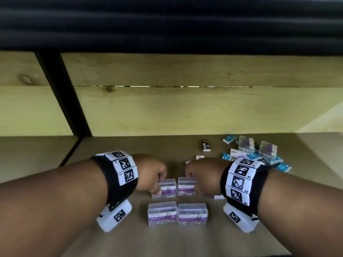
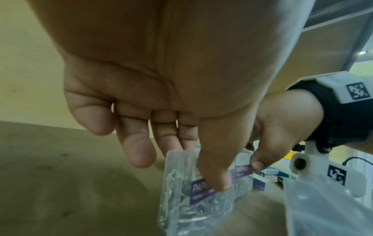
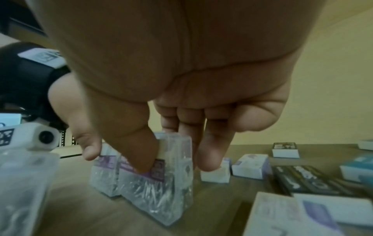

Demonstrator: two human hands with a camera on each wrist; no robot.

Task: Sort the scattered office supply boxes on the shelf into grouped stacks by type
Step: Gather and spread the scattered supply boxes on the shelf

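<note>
Four clear plastic paper clip boxes with purple labels stand in two rows on the wooden shelf [image 1: 185,243]. My left hand [image 1: 159,184] pinches the back left box [image 1: 167,190], thumb on its front label and fingers behind, as the left wrist view shows on that box [image 2: 193,194]. My right hand [image 1: 193,184] pinches the back right box [image 1: 186,187] the same way, seen close as the box [image 3: 159,188] in the right wrist view. Both held boxes stand side by side, nearly touching. The front pair [image 1: 162,214] [image 1: 192,214] stands free.
A mixed pile of blue, white and clear boxes [image 1: 256,154] lies at the back right. A black box [image 1: 206,145] lies alone behind my hands. Small white boxes [image 3: 250,166] sit just right of the held pair. A black shelf post [image 1: 63,93] stands at the left.
</note>
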